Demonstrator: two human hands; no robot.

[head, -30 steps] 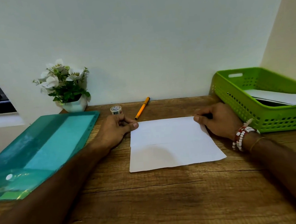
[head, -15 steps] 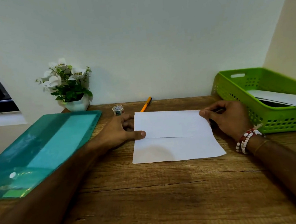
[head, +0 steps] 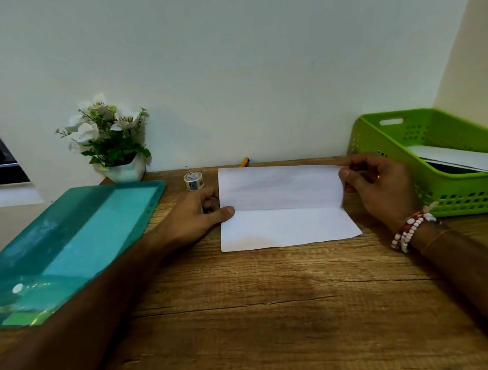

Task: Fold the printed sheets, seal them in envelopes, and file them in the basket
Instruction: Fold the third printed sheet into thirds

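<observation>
A white sheet (head: 286, 225) lies on the wooden desk with a crease across its middle. Its far half is raised off the desk and tilts up toward me. My right hand (head: 378, 185) pinches the raised half at its right edge between thumb and fingers. My left hand (head: 198, 216) rests flat at the sheet's left edge, its thumb pressing on the crease. The green basket (head: 449, 202) stands at the right, with white paper (head: 469, 159) lying inside it.
A teal plastic folder (head: 62, 249) lies at the left. A small tape roll (head: 193, 181), an orange pen (head: 244, 162) partly hidden behind the sheet, and a white flower pot (head: 118, 143) stand along the back wall. Bare wood stretches in front of the sheet.
The far half of the sheet, folded flat one second ago, has been lifted by my right hand and now stands open. My left thumb has slid onto the crease.
</observation>
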